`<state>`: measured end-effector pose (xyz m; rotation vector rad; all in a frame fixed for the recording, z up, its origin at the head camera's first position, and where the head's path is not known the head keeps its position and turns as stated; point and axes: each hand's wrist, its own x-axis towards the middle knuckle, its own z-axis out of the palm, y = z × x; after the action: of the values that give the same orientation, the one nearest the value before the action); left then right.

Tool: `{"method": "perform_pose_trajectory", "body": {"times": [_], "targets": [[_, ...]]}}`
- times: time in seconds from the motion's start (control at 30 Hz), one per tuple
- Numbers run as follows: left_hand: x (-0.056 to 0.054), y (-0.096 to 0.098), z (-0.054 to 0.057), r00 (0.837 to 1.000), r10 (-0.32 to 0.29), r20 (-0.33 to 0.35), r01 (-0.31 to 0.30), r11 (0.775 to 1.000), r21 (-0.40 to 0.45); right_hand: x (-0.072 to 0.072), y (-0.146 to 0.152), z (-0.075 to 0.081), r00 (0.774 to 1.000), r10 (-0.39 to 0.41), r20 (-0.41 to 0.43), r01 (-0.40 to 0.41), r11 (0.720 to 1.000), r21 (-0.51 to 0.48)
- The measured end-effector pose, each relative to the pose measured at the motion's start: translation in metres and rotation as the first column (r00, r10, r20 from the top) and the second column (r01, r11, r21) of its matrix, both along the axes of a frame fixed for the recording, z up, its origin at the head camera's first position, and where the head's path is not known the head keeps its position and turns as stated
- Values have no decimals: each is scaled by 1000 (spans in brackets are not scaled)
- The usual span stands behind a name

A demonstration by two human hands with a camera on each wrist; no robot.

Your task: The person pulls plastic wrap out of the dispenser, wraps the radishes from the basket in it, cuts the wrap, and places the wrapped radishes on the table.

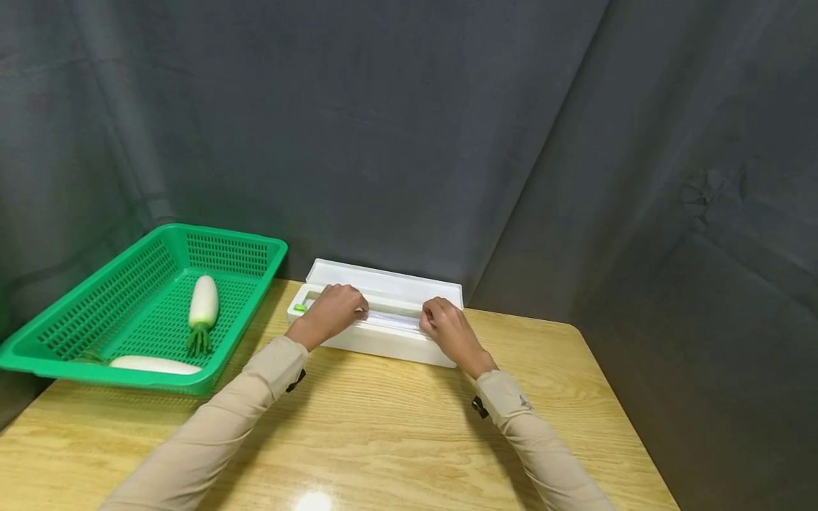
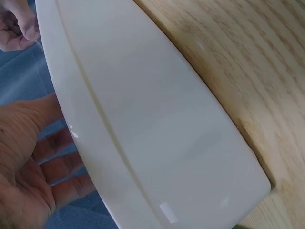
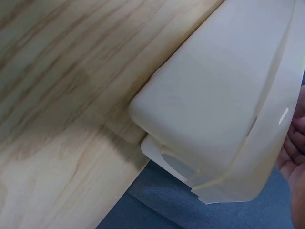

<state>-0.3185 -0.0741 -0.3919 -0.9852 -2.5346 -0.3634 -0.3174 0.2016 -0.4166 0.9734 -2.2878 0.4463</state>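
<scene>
A long white cling film dispenser (image 1: 390, 343) stands on the table with its lid (image 1: 390, 282) raised at the back. Inside lies a shiny roll of clear film (image 1: 393, 321), seen between the two hands. My left hand (image 1: 335, 310) reaches over the front wall and pinches the film near the left part. Further right, my right hand (image 1: 447, 330) pinches it too, with curled fingers. A green slider (image 1: 300, 307) sits at the dispenser's left end. The wrist views show mostly the front wall (image 2: 152, 109), which hides the fingertips of the left hand (image 2: 28, 157) and right hand (image 3: 296, 148).
On the left stands a green plastic basket (image 1: 255, 301) with one white radish (image 1: 204, 301) inside and another white radish (image 1: 156, 365) near its front wall. The wooden table (image 1: 383, 433) reaches a dark grey curtain (image 1: 358, 128) behind and at the right.
</scene>
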Motion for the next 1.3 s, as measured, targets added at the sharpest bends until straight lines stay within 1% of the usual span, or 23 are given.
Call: {"method": "perform_pose_trajectory", "body": {"times": [0.17, 0.23, 0.3, 0.37, 0.47, 0.53, 0.67, 0.77, 0.87, 1.0, 1.13, 1.2, 1.3], "targets": [[0, -2, 0, 1000, -9, -14, 9, 1000, 8, -1, 0, -4, 998, 11, -54, -13, 999, -30], [0, -3, 1, 1000, -6, -7, 6, 1000, 11, -1, 0, -6, 997, 8, -76, -9, 1000, -25], [0, -4, 1, 1000, 1, 8, -1, 1000, 20, -1, 0, -8, 997, 3, -80, -5, 1000, -18], [0, -5, 1, 1000, 8, 29, -9, 999, 33, 0, 0, -8, 999, 3, -54, -4, 1000, -12], [0, -7, 0, 998, 17, 59, -20, 998, 52, 2, 1, -6, 1000, 0, 12, 0, 1000, 11], [-1, -8, 0, 998, 30, 63, -34, 998, 56, 3, 2, -5, 999, -7, 49, 5, 999, 49], [-2, -11, 2, 995, 80, 67, -83, 995, 47, 2, 3, -4, 998, -21, 62, 13, 992, 129], [-1, -15, 4, 991, 101, 93, -106, 993, 44, 1, 5, -5, 998, -17, 68, 7, 990, 144], [0, -19, 6, 989, 96, 110, -102, 993, 50, 2, 8, -6, 997, 0, 78, -9, 993, 120], [0, -23, 9, 989, 72, 127, -80, 995, 60, 6, 11, -5, 994, 26, 110, -36, 996, 87], [-1, -27, 6, 987, 52, 153, -62, 996, 60, 10, 20, -4, 987, 62, 148, -76, 993, 92], [-1, -27, 4, 989, 48, 138, -57, 997, 61, 12, 25, -2, 985, 85, 152, -101, 989, 107], [-1, -26, 2, 996, 47, 76, -53, 996, 74, 13, 30, 4, 985, 108, 137, -127, 982, 138]]}}
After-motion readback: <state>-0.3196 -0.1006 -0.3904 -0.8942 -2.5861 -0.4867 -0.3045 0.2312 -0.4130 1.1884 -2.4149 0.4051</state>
